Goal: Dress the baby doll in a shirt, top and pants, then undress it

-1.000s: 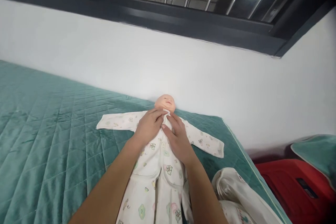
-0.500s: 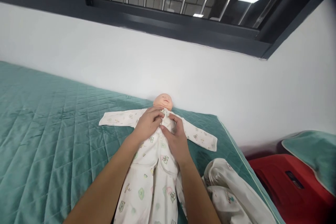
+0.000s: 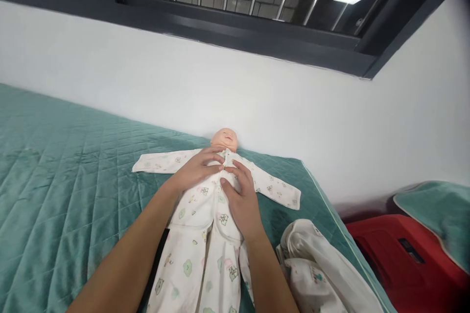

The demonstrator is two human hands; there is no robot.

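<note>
A doll lies on its back, its head by the wall, in a white printed baby top with long sleeves spread to both sides. Printed white trousers stretch below the top. My left hand rests on the chest, thumb and fingertips gripping the front edge just below the neck. Opposite it, my right hand has its fingers on the other side of the front opening, thumb a little lower. The fingertips of both hands nearly meet at the middle; the fabric between them is partly hidden.
A green quilted cover lies under the doll. White folded clothing sits at the right, beside my right forearm. Past the cover's edge stands a red plastic object with green cloth over it. A white wall and dark-framed window rise behind.
Both hands have moved slightly down the front of the top, away from the neck. My left fingers are more spread. The whole view has shifted a little.
</note>
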